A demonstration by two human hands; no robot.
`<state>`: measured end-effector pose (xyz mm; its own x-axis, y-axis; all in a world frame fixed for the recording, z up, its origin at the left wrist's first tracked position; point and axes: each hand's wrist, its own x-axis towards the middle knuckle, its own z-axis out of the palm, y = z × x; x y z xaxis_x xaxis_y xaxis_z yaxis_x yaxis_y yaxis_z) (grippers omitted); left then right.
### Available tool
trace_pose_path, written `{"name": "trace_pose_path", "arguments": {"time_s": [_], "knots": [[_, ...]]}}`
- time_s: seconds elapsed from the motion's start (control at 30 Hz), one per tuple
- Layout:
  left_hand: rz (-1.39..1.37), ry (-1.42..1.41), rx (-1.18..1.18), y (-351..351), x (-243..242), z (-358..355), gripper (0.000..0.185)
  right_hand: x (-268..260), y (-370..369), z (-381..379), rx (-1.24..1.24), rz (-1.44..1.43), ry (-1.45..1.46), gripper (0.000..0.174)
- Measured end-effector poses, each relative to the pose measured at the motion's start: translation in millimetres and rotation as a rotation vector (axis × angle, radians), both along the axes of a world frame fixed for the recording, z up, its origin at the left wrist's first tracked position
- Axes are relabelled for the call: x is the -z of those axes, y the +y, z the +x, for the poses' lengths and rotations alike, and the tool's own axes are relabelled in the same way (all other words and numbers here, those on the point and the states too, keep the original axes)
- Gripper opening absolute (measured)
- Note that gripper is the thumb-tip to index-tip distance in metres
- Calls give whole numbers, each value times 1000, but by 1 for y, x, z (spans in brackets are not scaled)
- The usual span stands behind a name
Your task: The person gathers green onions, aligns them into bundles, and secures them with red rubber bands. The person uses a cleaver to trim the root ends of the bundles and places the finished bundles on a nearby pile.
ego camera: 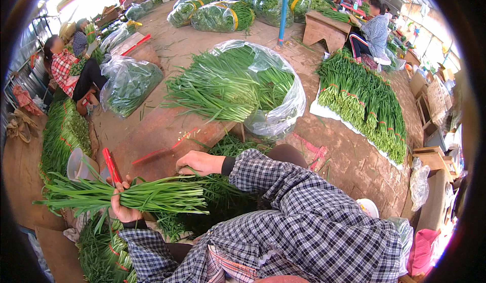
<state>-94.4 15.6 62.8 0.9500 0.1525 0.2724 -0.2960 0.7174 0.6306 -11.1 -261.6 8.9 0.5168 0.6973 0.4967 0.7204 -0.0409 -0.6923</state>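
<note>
My left hand is closed around a loose bunch of long flat green leaves, likely garlic chives. The bunch lies sideways, its even ends toward the right. A red-handled tool, perhaps a knife, sticks up beside the left fingers; whether they grip it is hidden. My right hand hovers near the bench's near edge, above the cut end of the bunch, fingers curled. Whether it pinches a leaf cannot be made out. Before me stands a low wooden bench with red strips, and a large chive heap at its far end.
An open clear plastic bag surrounds part of the heap. Tied bunches cover a white sheet at right; more bunches line the left. A plastic tub stands left of the bench. People sit working at left and right. A blue post rises behind.
</note>
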Motion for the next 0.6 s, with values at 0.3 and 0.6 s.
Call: {"name": "trace_pose_path", "arguments": {"time_s": [0.3, 0.6], "knots": [[-6, 44, -5, 2, 0, -1, 53, 2, 0, 1, 0, -9, -17, 15], [5, 10, -57, 7, 0, 0, 49, 1, -6, 0, 20, 15, 16, 14]]}}
